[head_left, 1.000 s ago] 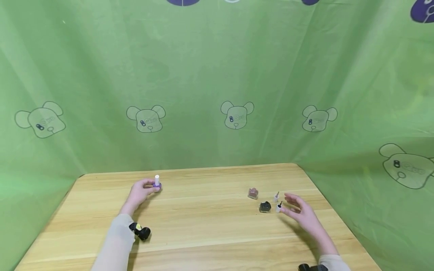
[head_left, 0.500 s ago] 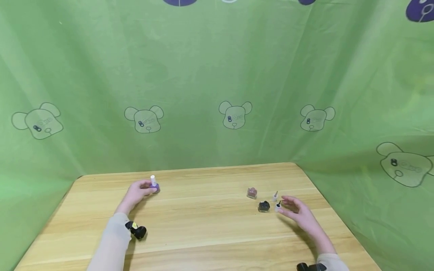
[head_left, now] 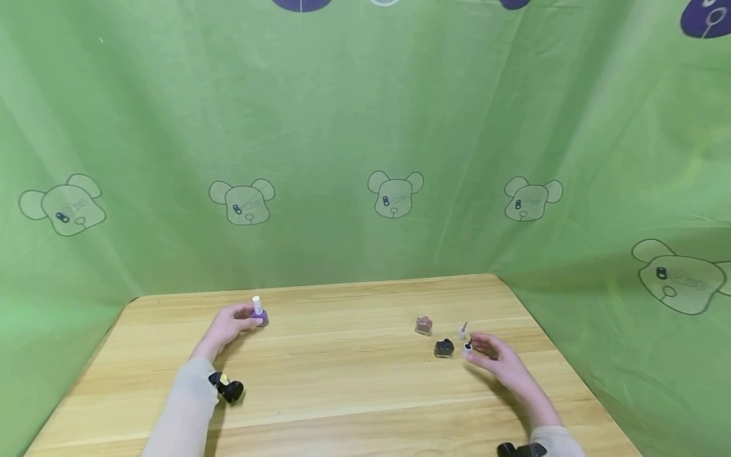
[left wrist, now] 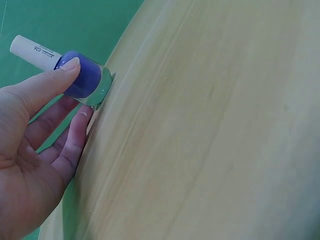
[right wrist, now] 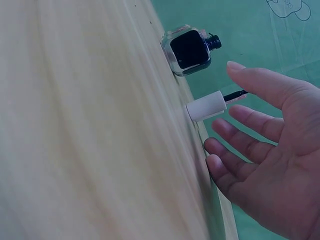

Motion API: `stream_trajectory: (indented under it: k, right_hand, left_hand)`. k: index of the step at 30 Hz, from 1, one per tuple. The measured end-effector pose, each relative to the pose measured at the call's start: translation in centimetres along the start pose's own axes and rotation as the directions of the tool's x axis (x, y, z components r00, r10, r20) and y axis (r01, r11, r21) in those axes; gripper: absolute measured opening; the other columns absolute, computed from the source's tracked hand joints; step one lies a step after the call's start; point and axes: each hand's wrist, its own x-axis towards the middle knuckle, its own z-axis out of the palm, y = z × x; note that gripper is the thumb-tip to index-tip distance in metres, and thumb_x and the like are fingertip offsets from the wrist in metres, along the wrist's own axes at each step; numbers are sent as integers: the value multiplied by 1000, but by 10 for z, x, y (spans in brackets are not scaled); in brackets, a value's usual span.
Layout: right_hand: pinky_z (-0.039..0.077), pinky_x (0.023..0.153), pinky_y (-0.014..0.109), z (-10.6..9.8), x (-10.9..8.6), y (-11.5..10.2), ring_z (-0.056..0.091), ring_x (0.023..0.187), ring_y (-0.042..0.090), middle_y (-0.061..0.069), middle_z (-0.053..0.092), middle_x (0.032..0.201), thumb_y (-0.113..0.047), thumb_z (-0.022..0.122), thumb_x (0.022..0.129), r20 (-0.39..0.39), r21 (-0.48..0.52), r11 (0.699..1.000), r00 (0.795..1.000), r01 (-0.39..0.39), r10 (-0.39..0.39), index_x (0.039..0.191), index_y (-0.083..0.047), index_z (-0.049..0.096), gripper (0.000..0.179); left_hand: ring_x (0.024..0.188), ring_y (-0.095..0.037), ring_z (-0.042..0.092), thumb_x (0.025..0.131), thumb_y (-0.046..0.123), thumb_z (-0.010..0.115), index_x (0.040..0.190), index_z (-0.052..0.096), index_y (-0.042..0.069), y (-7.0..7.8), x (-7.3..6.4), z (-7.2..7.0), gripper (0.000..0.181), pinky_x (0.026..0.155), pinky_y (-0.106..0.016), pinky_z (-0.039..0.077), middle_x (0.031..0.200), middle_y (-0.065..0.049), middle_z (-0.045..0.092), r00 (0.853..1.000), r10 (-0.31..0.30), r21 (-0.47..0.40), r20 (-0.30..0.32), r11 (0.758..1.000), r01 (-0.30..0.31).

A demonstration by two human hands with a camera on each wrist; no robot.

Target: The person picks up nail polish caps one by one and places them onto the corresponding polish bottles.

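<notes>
In the left wrist view my left hand (left wrist: 35, 135) pinches a purple nail polish bottle (left wrist: 87, 77) between thumb and fingers, its white cap (left wrist: 35, 52) on. The head view has this bottle near the table's far left, cap up and leaning slightly. My right hand (right wrist: 270, 135) is spread beside a white brush cap (right wrist: 206, 106), with a gap between fingers and cap in the right wrist view. This cap stands on its end, black brush upward. An uncapped black nail polish bottle (right wrist: 191, 50) stands just past it.
Left of the right hand in the head view stands an uncapped pinkish-brown nail polish bottle (head_left: 423, 325). A second white brush cap (head_left: 462, 331) stands behind the first. The wooden table (head_left: 342, 381) meets a green curtain (head_left: 320, 241) at the back and sides.
My right hand has moved a little left, closer around the nearer brush cap. The purple nail polish bottle has tipped slightly leftward in my left hand. The head view has shifted slightly.
</notes>
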Motion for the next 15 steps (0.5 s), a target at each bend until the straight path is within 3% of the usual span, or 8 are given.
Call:
stream_trajectory:
  k: [5, 15]
  right_hand:
    - [43, 106, 56, 1, 0, 0, 52, 124, 44, 30, 51, 137, -25, 68, 91, 4, -2, 1000, 1000, 1, -1, 140, 5, 41, 63]
    - [40, 108, 59, 3, 2, 1, 51, 125, 45, 30, 52, 137, -27, 66, 93, 3, -19, 999, 999, -39, 39, 138, 6, 44, 60]
  left_hand:
    - [121, -39, 55, 88, 20, 71, 134, 51, -3, 1, -3, 0, 56, 110, -54, 39, 130, -25, 59, 999, 34, -11, -4, 999, -34]
    - [122, -42, 56, 90, 20, 69, 137, 48, -3, -1, -23, -3, 56, 108, -55, 42, 134, -27, 56, 998, 55, 2, -43, 999, -55]
